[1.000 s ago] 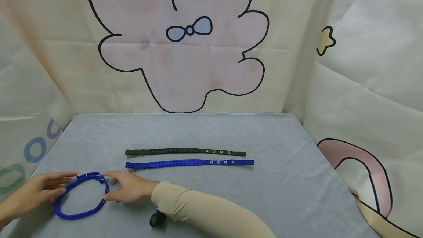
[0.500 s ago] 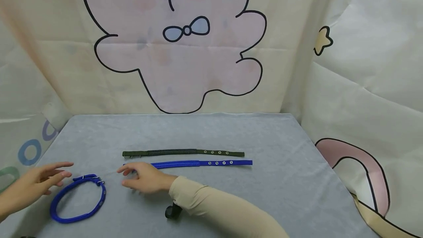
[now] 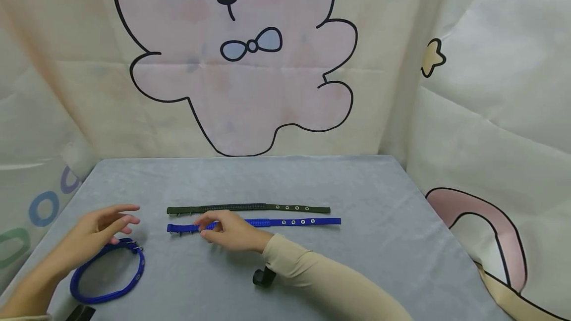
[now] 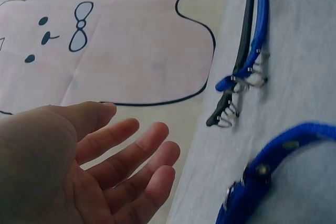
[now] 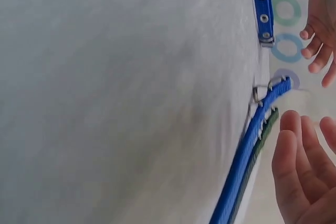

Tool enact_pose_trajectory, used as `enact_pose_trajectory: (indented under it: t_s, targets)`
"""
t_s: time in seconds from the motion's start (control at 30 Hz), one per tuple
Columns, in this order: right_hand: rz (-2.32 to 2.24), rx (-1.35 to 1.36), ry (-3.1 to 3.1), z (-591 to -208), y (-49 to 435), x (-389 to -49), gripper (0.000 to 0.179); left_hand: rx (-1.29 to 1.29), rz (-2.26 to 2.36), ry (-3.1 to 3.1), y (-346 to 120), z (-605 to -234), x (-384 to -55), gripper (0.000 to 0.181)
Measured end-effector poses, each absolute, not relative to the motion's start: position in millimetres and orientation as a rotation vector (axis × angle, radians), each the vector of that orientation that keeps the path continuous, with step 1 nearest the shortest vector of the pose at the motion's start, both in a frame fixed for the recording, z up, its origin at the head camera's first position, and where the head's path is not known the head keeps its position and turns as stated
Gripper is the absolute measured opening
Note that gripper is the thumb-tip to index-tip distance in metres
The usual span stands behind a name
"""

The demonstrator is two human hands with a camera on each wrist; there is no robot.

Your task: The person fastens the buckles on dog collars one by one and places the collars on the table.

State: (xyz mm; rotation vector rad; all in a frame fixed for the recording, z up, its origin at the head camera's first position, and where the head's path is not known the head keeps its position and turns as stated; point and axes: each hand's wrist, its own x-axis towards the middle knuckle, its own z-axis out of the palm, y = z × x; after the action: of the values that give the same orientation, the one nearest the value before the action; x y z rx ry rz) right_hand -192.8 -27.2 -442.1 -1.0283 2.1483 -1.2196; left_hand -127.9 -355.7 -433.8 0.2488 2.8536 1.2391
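Note:
A blue collar buckled into a loop lies at the left of the table. Over its far edge hovers my left hand, fingers loosely extended, holding nothing; the left wrist view shows its empty palm. Two collars lie straight, side by side: a green collar behind and a blue straight collar in front, both with metal eyelets at the right and buckles at the left. My right hand is above the blue straight collar, covering part of it, fingers relaxed. In the right wrist view nothing is between its fingers.
A grey cloth covers the table. Behind it hangs a curtain printed with a bear, and printed fabric panels stand at both sides. A black wrist camera sits under my right sleeve.
Both hands have come off the looped blue collar, which stays on the table. My right hand has moved right, over the straight blue collar. My left hand has lifted and shifted right.

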Motion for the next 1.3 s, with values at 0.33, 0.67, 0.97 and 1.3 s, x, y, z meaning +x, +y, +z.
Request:
enact_pose_trajectory:
  t_s: [0.33, 0.67, 0.97, 1.3]
  targets:
    - [-1.258, -1.072, 2.254, -435.1, 29.1, -205.3, 0.033, 0.442, 1.398, 2.833, -312.2, -423.3, -139.4, 0.035]
    - [-1.412, -0.994, 2.252, -422.8, 68.4, -213.9, 0.037, 0.548, 1.503, 2.778, -269.4, -405.1, -153.5, 0.033]
    - [-1.448, -0.933, 2.304, -421.6, 95.5, -221.5, 0.037, 0.560, 1.548, 2.689, -241.5, -397.3, -167.6, 0.034]
    - [-1.438, -0.955, 2.378, -415.9, 117.8, -234.0, 0.038, 0.559, 1.585, 2.600, -230.1, -399.6, -174.9, 0.036]
